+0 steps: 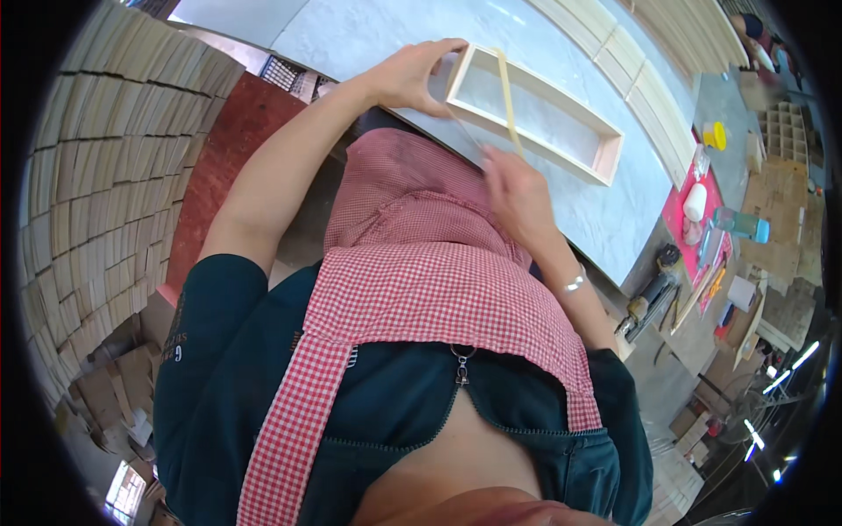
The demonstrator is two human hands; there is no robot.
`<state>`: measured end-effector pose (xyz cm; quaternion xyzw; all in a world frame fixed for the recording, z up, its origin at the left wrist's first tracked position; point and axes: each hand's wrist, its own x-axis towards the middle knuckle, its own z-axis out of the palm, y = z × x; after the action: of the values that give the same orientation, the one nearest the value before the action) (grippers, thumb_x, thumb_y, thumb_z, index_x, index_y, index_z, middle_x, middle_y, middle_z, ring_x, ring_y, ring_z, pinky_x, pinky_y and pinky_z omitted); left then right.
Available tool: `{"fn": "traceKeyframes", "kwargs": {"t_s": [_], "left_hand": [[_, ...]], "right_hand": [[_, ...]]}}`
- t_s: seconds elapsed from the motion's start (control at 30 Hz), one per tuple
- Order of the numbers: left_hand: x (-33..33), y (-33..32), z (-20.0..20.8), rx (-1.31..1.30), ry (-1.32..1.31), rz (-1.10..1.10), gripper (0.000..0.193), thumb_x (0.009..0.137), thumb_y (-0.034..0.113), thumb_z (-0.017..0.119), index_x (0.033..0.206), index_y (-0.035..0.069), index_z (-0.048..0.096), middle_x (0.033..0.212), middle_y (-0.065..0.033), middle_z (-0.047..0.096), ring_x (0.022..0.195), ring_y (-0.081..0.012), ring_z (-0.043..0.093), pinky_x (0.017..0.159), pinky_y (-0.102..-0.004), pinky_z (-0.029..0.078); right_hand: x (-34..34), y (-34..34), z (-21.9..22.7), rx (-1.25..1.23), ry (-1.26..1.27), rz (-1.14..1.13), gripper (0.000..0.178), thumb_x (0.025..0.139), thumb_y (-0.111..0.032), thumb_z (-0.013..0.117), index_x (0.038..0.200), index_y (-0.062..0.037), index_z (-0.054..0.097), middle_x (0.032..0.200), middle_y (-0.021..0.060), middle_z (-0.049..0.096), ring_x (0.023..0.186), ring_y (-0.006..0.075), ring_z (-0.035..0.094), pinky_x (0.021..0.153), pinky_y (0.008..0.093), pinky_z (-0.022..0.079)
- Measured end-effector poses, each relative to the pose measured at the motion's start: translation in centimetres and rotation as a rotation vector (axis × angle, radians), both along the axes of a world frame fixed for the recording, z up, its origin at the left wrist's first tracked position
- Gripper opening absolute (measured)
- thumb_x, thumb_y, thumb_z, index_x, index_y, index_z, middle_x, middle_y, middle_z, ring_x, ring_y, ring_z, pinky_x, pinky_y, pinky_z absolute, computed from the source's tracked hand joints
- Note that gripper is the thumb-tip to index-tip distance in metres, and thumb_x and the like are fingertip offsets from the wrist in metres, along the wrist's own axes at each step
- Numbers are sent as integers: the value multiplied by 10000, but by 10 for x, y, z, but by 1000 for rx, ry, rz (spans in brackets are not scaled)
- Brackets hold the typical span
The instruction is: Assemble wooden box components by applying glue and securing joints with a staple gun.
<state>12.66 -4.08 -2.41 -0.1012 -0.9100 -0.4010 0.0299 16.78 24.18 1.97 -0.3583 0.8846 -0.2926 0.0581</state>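
A long, narrow frame of pale wood (561, 117) lies at a slant on the marble-patterned table (605, 219). My left hand (414, 77) spans its left end, fingers at the far corner and thumb at the near one. A yellow band (506, 88) crosses the frame's opening and runs down toward my right hand (517, 193). That hand is closed just in front of the frame's near side, its fingertips partly blurred. Between the two hands a thin, pale strand shows; where it ends I cannot make out.
Light wooden pieces (627, 57) lie in rows along the table's far side. Tall stacks of wooden strips (114, 149) rise at the left. Off the right edge, a pink surface (675, 219) carries a white roll (695, 202) and a bottle with a blue cap (745, 225).
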Motion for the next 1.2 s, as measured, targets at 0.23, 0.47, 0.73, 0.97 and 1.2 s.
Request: {"fn": "traceKeyframes", "kwargs": {"t_s": [0.23, 0.47, 0.73, 0.97, 1.2], "left_hand": [[10, -2, 13, 15, -117, -1, 1026, 571, 204, 935, 1474, 82, 464, 1233, -115, 661, 906, -268, 601, 870, -351, 525], [0, 5, 14, -11, -139, -21, 1040, 580, 196, 928, 1495, 83, 446, 1235, -118, 657, 924, -265, 598, 871, -354, 521], [17, 11, 15, -140, -10, 7, 868, 710, 167, 846, 1476, 27, 462, 1302, -176, 624, 1013, -301, 639, 930, -354, 538], [29, 13, 19, 613, -473, 210, 505, 877, 81, 683, 1362, 31, 554, 1093, -105, 667, 921, -186, 629, 853, -294, 524], [27, 26, 7, 26, -263, 204, 255, 952, 119, 602, 1183, 18, 642, 836, -40, 668, 750, -171, 627, 679, -260, 511]], "right_hand": [[-34, 146, 22, 49, 200, -446, 296, 863, 27, 642, 1156, 1, 679, 813, 73, 597, 575, 170, 486, 565, 297, 452], [-119, 167, 3, 60, -66, -310, 507, 842, 57, 619, 1343, 0, 559, 1044, 117, 620, 702, 180, 550, 653, 294, 492], [-100, 171, -61, -366, -108, -359, 549, 829, 152, 504, 1355, -2, 538, 1187, 128, 646, 1037, 208, 640, 911, 288, 514], [-103, 169, -54, -311, -246, -331, 598, 833, 166, 516, 1404, -13, 503, 1297, 131, 607, 1167, 232, 601, 1039, 314, 469], [-99, 166, -59, -454, -261, -363, 524, 874, 148, 517, 1375, -4, 532, 1265, 116, 614, 1143, 209, 601, 1030, 304, 470]]}}
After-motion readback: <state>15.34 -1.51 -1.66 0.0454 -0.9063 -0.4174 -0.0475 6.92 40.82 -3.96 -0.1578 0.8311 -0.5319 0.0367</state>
